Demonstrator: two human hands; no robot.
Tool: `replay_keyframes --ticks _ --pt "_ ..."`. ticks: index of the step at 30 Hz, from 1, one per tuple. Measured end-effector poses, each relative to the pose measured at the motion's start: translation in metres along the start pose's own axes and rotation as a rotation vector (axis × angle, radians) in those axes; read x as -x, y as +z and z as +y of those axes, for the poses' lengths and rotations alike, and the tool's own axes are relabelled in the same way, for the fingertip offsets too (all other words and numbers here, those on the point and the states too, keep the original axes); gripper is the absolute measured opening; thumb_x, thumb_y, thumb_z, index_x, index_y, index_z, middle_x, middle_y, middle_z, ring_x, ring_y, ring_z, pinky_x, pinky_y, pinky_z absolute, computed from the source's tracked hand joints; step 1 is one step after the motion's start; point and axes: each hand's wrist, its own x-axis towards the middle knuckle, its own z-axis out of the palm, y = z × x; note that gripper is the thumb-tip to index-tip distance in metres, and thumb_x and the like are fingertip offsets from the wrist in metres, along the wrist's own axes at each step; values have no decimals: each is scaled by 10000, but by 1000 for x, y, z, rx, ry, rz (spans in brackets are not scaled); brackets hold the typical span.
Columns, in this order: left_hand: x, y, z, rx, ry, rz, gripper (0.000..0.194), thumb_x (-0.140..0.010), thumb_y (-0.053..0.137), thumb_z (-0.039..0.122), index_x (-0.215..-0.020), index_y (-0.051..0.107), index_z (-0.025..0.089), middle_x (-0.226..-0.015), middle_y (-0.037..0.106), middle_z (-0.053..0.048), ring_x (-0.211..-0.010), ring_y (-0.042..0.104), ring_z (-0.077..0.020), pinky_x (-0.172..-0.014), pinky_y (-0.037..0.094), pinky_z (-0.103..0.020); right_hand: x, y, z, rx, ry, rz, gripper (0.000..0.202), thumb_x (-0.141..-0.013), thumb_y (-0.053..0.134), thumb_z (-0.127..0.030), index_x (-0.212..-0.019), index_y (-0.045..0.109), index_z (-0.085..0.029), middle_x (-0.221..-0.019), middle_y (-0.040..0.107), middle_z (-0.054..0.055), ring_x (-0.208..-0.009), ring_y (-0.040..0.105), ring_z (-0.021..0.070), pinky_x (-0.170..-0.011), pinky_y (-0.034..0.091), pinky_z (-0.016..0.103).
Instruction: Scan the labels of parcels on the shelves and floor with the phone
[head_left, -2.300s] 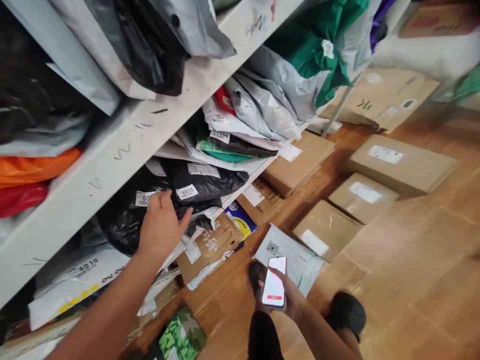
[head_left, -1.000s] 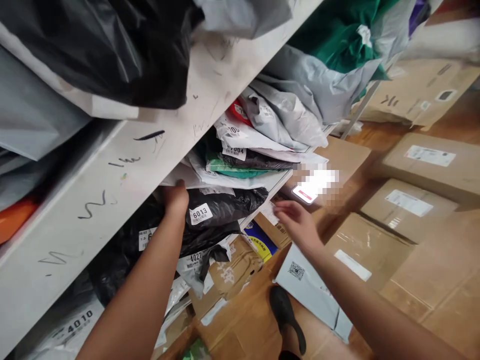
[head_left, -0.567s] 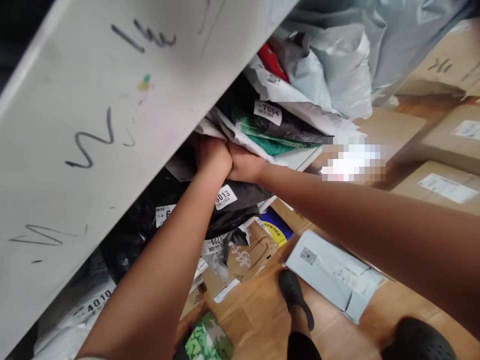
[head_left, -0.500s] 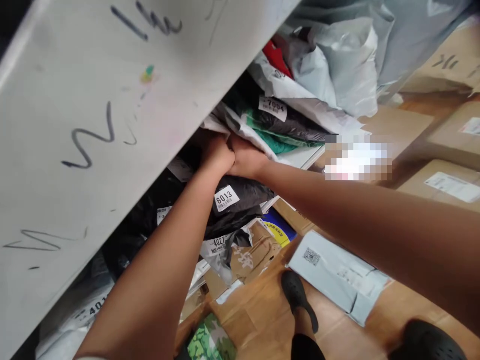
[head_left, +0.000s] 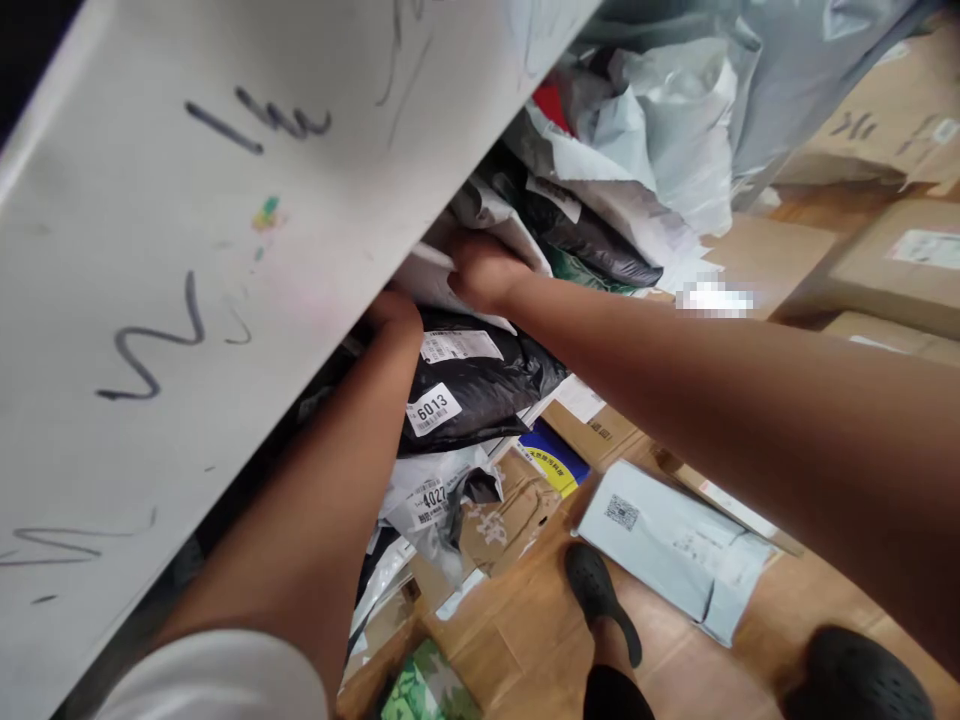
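My right hand [head_left: 486,272] is in the gap between parcels on the shelf, closed on the edge of a white mailing bag [head_left: 427,275]. Its fingertips are partly hidden by plastic. Below and left of it, my left hand [head_left: 397,308] reaches under the board; its fingers are out of sight. A black mailing bag [head_left: 480,385] with a 6013 label [head_left: 433,409] lies just beneath both hands. Behind my right hand are a folded white bag [head_left: 499,215] and another black bag [head_left: 611,240].
A white board [head_left: 247,250] with pen marks slants overhead at left. Under the black bag hangs a grey bag [head_left: 424,500] labelled 4027. A pale blue parcel [head_left: 667,540] lies on the floor near my dark clogs [head_left: 600,590]. Cardboard boxes [head_left: 907,260] stand at right.
My hands have moved apart: the right slightly up, the left back beneath the board. More of the 6013 bag, with a second label, now shows. The view has shifted slightly.
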Motion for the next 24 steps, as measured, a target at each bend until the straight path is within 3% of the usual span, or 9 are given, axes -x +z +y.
replay_keyframes --ticks 2,5,10,13,15,16,19,21,24 --pt "-15 10 -1 12 4 -23 466 -778 513 130 -1208 549 -47 -1286 490 -342 -1275 359 -479 -1009 232 -660 3 -1 3 17 -68 -11 379 -798 494 -101 -1159 565 -7 -1227 577 239 -1147 537 337 -998 418 404" --pt "-28 18 -11 74 92 -72 410 -723 583 134 -1125 644 82 -1239 591 -220 -1227 471 -371 -1044 323 -501 7 -1 11 21 -181 -10 375 -814 464 -93 -1173 562 -52 -1223 586 200 -1160 527 313 -1006 407 395" --pt "-35 12 -35 193 215 7 385 -832 412 190 -1149 620 119 -1254 605 -135 -1194 520 -249 -1043 361 -362 10 -8 23 -38 -215 43 283 -889 413 -142 -1127 567 -138 -1173 610 136 -1091 572 285 -935 454 398" --pt "-34 10 -34 262 284 97 417 -863 360 225 -1211 562 116 -1280 586 -116 -1217 498 -196 -1067 335 -312 6 -17 29 -37 -217 105 276 -929 404 -230 -1135 553 -121 -1190 597 141 -1108 563 277 -940 444 375" --pt "-31 12 -27 269 351 143 514 -840 453 300 -1311 466 94 -1391 480 -140 -1323 383 -207 -1120 250 -308 4 -23 32 -48 -215 134 292 -939 401 -257 -1153 544 -119 -1201 592 140 -1128 554 271 -946 435 359" --pt "-30 15 -22 247 360 129 651 -805 528 354 -1371 383 66 -1459 380 -170 -1379 290 -235 -1141 203 -321 3 -25 34 -58 -215 143 295 -942 396 -258 -1162 540 -124 -1212 587 138 -1143 547 268 -950 431 353" --pt "-24 22 -8 123 264 -59 1128 -658 704 466 -1455 63 -9 -1540 49 -262 -1431 59 -328 -1159 146 -387 1 -27 35 -65 -213 153 293 -943 393 -230 -1181 534 -136 -1254 568 137 -1173 537 273 -948 432 344" --pt "-23 25 -1 62 207 -137 1242 -620 742 472 -1446 -40 -28 -1525 -42 -299 -1424 43 -361 -1148 180 -401 0 -25 36 -45 -194 156 298 -938 395 -212 -1199 526 -154 -1265 564 128 -1167 543 281 -927 445 348" --pt "-22 24 3 22 204 -113 1266 -619 749 469 -1442 -80 -20 -1515 -75 -317 -1401 166 -387 -1109 277 -379 0 -20 36 -21 -164 178 330 -940 381 -219 -1245 496 -172 -1258 570 121 -1152 552 287 -903 458 359"
